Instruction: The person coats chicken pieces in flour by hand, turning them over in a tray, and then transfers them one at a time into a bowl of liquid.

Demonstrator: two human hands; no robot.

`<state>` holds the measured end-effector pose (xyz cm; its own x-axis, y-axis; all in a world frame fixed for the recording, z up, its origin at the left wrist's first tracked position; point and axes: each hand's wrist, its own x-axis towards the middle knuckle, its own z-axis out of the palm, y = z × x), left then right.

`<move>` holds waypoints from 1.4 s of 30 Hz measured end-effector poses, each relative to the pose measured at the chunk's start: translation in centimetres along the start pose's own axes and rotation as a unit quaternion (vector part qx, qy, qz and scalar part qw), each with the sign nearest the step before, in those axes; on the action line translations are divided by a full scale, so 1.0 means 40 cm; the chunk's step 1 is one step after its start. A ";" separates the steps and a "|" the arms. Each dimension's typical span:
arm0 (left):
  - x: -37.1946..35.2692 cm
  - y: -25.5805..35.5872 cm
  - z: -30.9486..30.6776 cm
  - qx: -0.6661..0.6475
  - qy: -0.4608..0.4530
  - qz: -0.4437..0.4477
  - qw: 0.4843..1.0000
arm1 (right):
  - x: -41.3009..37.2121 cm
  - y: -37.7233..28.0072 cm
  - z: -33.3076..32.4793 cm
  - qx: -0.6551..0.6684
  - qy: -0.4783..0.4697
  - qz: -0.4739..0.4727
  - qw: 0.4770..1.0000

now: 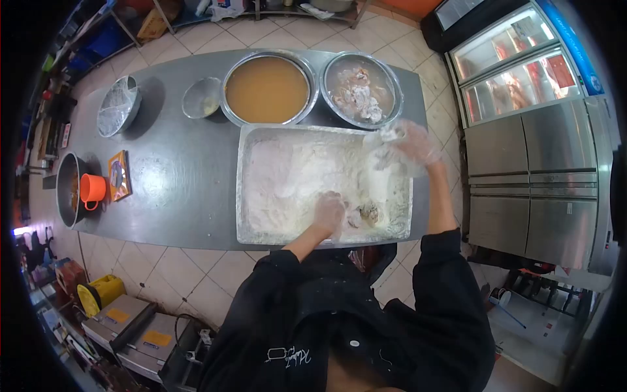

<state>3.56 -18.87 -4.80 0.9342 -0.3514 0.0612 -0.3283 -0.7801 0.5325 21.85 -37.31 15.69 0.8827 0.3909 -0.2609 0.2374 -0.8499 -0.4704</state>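
Note:
My left hand (331,212), in a clear glove dusted white, is low over the metal tray (243,189) of white flour. Its fingers are loosely bent and apart, and nothing shows between them. Just right of it, a partly coated piece of meat (369,213) lies in the flour. At the tray's far right corner, my gloved right hand (418,142) is smeared by motion. It appears to grip a flour-covered piece of meat (390,134). Close beyond it stands a steel bowl (330,108) with floured meat pieces (360,95) in cloudy liquid.
A large bowl of orange-brown liquid (268,88) stands behind the tray. Leftward on the steel table (176,189) are a small clear bowl (202,98), a plastic-covered bowl (119,108), a packet (119,175) and an orange mug (93,188) by a metal pot (67,189). A fridge (522,144) stands right.

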 end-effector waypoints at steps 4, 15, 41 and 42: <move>0.007 -0.023 -0.023 0.035 -0.044 -0.006 0.998 | 0.185 0.147 -0.050 -0.037 0.127 -0.032 0.991; -0.012 -0.035 -0.093 0.055 -0.042 -0.007 0.998 | 0.558 0.271 0.080 -0.246 0.206 0.032 0.947; -0.105 -0.177 -0.303 -0.107 0.070 -0.212 0.969 | -0.187 0.148 0.507 -0.079 -0.233 0.074 0.966; -0.093 -0.174 -0.296 -0.150 0.100 -0.232 0.956 | -0.180 0.131 0.473 -0.039 -0.218 0.093 0.971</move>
<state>4.03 -5.99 1.27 0.9874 0.1258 -0.0957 0.1542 -0.6343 0.7575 9.08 -37.90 -0.84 0.6612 0.3268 -0.6753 0.1359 -0.9374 -0.3206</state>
